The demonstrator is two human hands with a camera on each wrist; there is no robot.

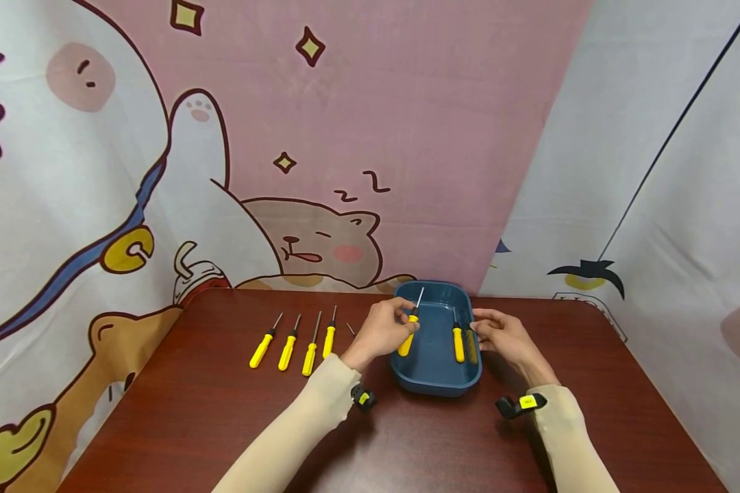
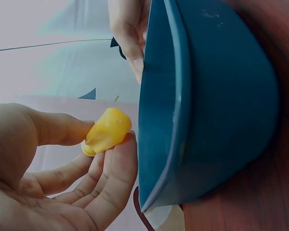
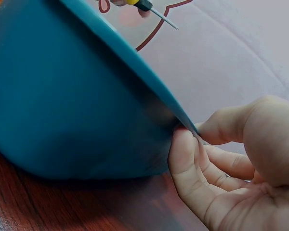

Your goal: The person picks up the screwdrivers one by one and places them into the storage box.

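My left hand (image 1: 384, 331) pinches a yellow-handled screwdriver (image 1: 409, 337) over the left side of a blue plastic basin (image 1: 438, 390). Its shaft points up and away. In the left wrist view the yellow handle (image 2: 108, 130) sits between thumb and fingers, close to the rim. My right hand (image 1: 510, 340) pinches the basin's right rim, thumb on one side and fingers on the other, as the right wrist view shows at the rim (image 3: 149, 82). Inside the basin, toward its right wall, lies another yellow screwdriver (image 1: 458, 344).
Left of the basin, several yellow-handled screwdrivers lie in a row on the dark red table, among them one at the far left (image 1: 262, 349) and a longer one (image 1: 311, 352). Another thin shaft (image 1: 350, 329) is partly hidden by my left hand. A cartoon-printed cloth (image 1: 444, 137) hangs behind.
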